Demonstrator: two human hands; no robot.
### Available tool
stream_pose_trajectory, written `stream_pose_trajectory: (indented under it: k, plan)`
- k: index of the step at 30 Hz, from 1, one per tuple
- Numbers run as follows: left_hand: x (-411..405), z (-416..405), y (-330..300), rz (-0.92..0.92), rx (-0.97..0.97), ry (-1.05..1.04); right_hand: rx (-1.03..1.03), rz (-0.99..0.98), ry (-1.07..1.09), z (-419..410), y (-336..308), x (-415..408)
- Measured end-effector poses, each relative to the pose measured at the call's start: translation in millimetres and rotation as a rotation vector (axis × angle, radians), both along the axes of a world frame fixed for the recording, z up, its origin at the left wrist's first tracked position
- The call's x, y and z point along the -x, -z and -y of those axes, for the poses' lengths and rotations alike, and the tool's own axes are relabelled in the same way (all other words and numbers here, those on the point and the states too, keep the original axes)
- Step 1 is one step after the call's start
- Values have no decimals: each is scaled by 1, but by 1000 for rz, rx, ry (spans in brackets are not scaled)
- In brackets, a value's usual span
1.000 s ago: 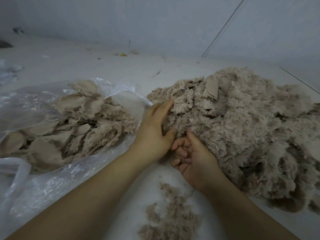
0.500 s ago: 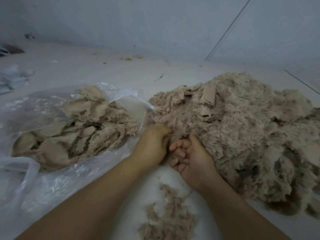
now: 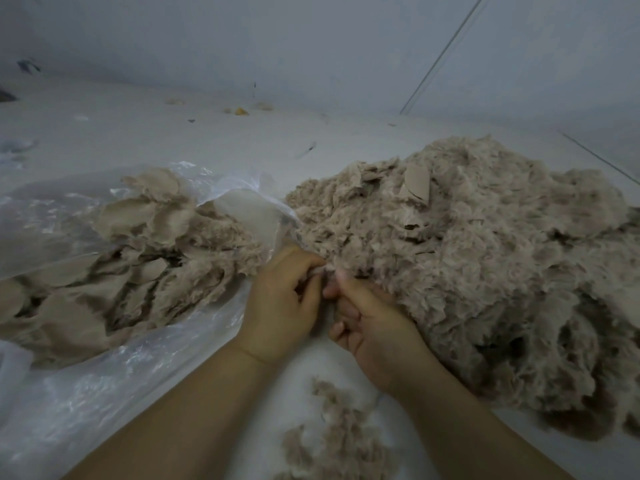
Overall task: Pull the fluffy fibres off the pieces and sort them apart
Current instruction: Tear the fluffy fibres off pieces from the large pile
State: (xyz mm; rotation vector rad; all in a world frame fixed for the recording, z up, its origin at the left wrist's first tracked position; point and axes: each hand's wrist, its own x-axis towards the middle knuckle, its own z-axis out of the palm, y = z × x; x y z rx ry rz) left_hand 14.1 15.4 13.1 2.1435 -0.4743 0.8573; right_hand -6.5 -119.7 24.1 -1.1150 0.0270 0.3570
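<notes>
Head view: the left hand (image 3: 282, 306) and right hand (image 3: 372, 327), fingers curled, both pinch fluff at the near edge of the big fluffy pile (image 3: 485, 271). Stripped pieces (image 3: 138, 271) lie on clear plastic (image 3: 86, 403) left of that pile; loose fibres (image 3: 339, 438) lie nearer.

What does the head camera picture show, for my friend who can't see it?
Two bare hands, left hand and right hand, pinch fluffy beige fibres at the edge of a big fluffy heap. A clear plastic bag of flatter pieces lies left; a small fluff tuft lies nearer.
</notes>
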Motion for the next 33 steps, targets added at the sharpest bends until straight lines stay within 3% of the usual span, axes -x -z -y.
stream_pose_trajectory:
  k: [7,13,15,18,23,27,33]
  plan:
    - [11,6,-8,151,-167,25,-15,39,-28,0,2,-1]
    - [20,7,-7,246,-109,219,-144,-79,-8,-1,3,1]
    - [21,4,-5,192,19,246,-106,-63,29,-2,2,1]
    - [17,-2,-4,36,228,85,-101,-43,33,0,3,-1]
    - [11,-4,-6,-506,720,274,-58,-64,38,-3,3,0]
    - [12,0,-5,-557,773,371,10,-28,28,-3,5,-1]
    - [8,-5,-5,-560,861,306,-34,-60,93,-1,13,-4]
